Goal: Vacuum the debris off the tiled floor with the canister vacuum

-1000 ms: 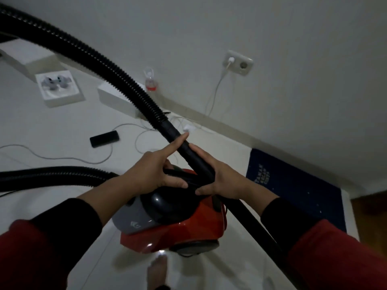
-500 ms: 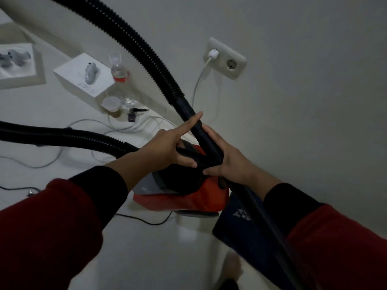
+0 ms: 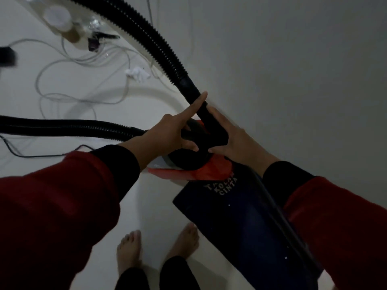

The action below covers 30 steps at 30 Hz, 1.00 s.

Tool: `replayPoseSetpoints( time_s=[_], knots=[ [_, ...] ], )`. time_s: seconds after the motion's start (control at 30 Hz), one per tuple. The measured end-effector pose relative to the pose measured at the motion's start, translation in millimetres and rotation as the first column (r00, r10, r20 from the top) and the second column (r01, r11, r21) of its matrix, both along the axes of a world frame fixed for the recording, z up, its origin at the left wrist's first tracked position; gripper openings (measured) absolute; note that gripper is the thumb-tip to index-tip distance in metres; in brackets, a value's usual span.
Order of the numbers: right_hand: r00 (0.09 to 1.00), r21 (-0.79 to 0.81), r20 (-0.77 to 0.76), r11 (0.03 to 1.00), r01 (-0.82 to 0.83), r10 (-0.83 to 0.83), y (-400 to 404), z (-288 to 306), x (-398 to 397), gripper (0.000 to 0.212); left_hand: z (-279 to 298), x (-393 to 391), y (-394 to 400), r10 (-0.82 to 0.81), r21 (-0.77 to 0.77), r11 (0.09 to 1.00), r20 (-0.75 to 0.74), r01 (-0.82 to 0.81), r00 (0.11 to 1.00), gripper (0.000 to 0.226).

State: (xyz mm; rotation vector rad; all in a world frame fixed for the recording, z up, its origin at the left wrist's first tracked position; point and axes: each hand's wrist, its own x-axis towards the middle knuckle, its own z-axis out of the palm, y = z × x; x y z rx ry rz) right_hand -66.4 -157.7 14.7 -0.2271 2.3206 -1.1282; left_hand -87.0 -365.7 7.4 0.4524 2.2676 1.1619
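1. Far left: a dark object (image 3: pixel 7 56) was cut by the frame edge and too blurred to identify. Loose pale cables (image 3: pixel 69 84) looped over the white tiled floor (image 3: pixel 146 208); a thin black cord (image 3: pixel 41 154) ran out of frame at left.
2. Upper left: a blurred white-lidded container (image 3: pixel 56 16) stood near the wall base, small dark items beside it unreadable. A crumpled white scrap (image 3: pixel 138 73) lay on the floor near the cables.
3. The ribbed black hose (image 3: pixel 146 36) came in from the top edge and ran diagonally down-right to a smooth black tube (image 3: pixel 207 116). A second stretch of hose lay almost level from the left edge toward the canister, its end hidden behind the left wrist.
4. Left hand (image 3: pixel 167 135): index finger stretched straight up along the tube, thumb pressed on the canister's black top, other fingers curled under and hidden.
5. Canister vacuum (image 3: pixel 207 171): red body, dark dome, on the floor by the wall, mostly covered by both hands; which way it faced could not be told.
6. Right hand (image 3: pixel 234 141) lay flat against the tube, fingers straight, thumb reaching to the dome.
7. A navy mat (image 3: pixel 236 218) with partly hidden lettering lay just beside the canister, its far end cut off. Bare feet (image 3: pixel 184 241) stood at bottom centre.
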Motion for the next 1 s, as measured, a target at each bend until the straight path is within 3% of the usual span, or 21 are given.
replayPoseSetpoints(
  time_s=[0.43, 0.6, 0.8, 0.9, 0.97, 1.0],
  knots=[
    [0.985, 0.017, 0.172, 1.000, -0.008, 0.005, 56, -119, 25, 0.101, -102, 25, 61, -0.081, -0.128, 0.987, 0.136, 0.098, 0.987, 0.117],
    [0.988, 0.043, 0.154, 0.999, -0.010, 0.003, 52, -126, 27, 0.099, -105, 31, 60, -0.071, -0.153, 0.984, 0.103, 0.086, 0.992, 0.116],
    [0.995, 0.192, 0.092, 0.981, 0.022, -0.040, 48, -111, 42, 0.103, -84, 39, 64, -0.098, -0.323, 0.939, 0.065, 0.113, 0.993, 0.100],
    [0.980, 0.344, -0.009, 0.919, 0.191, -0.201, 50, -83, 57, 0.096, -59, 45, 46, 0.009, -0.303, 0.953, 0.001, -0.008, 1.000, 0.087],
    [0.932, 0.291, -0.075, 0.887, 0.360, -0.354, 44, -53, 116, 0.091, -39, 90, 16, 0.134, -0.176, 0.974, -0.042, -0.140, 0.990, 0.079],
    [0.892, 0.240, -0.025, 0.864, 0.444, -0.451, 38, -33, 154, 0.089, -23, 123, -2, 0.207, -0.189, 0.960, -0.029, -0.209, 0.978, 0.078]
  ],
)
